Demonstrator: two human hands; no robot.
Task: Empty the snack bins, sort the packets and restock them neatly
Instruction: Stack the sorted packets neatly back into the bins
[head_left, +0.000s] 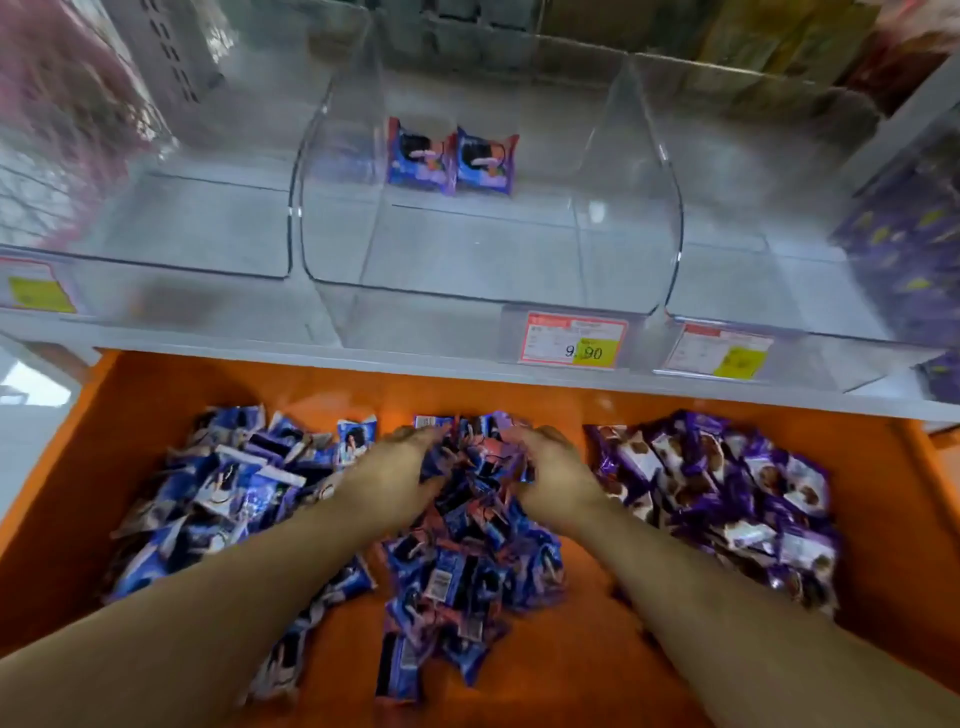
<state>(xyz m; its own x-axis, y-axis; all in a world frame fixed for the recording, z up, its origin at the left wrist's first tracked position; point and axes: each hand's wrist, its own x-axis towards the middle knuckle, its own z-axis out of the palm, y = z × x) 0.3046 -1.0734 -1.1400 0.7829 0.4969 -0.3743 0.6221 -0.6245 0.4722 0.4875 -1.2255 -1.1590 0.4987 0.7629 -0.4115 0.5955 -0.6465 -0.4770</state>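
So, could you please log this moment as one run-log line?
left hand: gathering middle packet pile | right hand: same | middle bin: two packets | tray: three piles

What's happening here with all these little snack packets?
A person is restocking clear shelf bins. Both hands, left hand and right hand, are gathering a bunch from the middle pile of blue packets in an orange tray. Two more piles lie beside it: blue packets on the left, purple packets on the right. The middle bin holds just two packets, standing side by side.
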